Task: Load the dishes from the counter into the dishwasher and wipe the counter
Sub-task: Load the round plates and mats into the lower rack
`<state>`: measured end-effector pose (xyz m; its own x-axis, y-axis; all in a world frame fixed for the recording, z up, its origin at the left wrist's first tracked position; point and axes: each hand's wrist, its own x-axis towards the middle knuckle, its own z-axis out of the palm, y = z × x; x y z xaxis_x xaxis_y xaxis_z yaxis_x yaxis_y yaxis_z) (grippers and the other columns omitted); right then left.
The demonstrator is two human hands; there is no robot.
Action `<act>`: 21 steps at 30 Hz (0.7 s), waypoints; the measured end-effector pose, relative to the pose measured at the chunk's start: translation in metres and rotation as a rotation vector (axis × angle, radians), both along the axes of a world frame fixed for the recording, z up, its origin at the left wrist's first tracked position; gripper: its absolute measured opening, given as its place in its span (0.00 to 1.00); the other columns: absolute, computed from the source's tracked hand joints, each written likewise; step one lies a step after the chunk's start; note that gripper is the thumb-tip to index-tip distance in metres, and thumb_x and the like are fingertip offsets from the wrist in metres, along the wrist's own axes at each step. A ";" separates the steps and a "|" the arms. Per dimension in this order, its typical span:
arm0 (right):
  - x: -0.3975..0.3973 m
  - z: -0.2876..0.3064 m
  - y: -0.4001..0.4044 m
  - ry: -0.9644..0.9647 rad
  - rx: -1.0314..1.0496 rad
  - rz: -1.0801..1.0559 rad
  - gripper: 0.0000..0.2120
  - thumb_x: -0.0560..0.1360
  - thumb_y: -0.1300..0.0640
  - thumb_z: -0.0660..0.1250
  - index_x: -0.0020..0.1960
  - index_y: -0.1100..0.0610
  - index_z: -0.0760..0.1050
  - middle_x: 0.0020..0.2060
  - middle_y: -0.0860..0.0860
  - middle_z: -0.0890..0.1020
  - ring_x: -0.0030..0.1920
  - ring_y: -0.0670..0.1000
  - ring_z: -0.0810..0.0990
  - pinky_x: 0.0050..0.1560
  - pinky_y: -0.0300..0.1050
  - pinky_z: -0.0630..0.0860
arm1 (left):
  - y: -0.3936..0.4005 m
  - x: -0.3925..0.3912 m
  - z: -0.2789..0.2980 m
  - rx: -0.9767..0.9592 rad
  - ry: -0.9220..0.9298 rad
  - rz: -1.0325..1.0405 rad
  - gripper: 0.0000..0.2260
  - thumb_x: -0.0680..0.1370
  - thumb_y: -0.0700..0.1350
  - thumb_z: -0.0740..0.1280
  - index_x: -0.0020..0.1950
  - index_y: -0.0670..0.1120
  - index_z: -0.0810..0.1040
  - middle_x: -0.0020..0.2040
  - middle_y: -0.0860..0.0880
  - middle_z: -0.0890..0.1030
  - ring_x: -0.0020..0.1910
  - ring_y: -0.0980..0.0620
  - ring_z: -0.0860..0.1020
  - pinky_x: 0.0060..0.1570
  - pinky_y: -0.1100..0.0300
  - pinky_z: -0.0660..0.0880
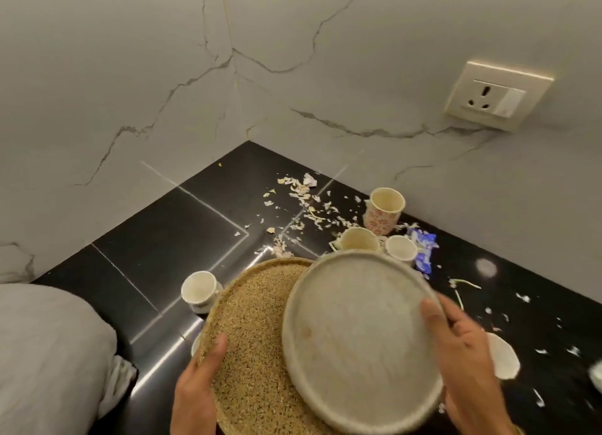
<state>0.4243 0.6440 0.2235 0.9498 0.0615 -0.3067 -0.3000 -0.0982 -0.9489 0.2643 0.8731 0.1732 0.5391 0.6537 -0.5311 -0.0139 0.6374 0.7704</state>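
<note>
— Where are the plates?
— Over the black counter [156, 258]. The left hand [195, 389] grips the speckled brown plate [250, 346] at its rim, thumb on top. The right hand [465, 353] clasps the pale grey plate [355, 333], tilted and overlapping the brown one.
— And the cups?
— A floral cup [384, 214] stands by the wall, amid scattered peelings [306, 203].

Grey plate [355, 343] overlaps speckled tan plate [250, 346] — cups [386, 210] behind, upright.
</note>
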 end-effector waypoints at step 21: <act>-0.131 -0.002 -0.191 0.195 -0.034 0.131 0.23 0.69 0.54 0.74 0.62 0.48 0.73 0.53 0.48 0.81 0.52 0.50 0.80 0.43 0.42 0.76 | -0.212 -0.058 0.006 0.187 0.196 -0.377 0.38 0.52 0.60 0.81 0.59 0.49 0.80 0.50 0.46 0.86 0.51 0.43 0.84 0.48 0.51 0.79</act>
<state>0.2933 0.4528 0.2215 0.8571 0.1672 -0.4872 -0.4595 -0.1793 -0.8699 0.2067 0.6608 0.1797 0.6588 0.5254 -0.5385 0.3499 0.4196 0.8375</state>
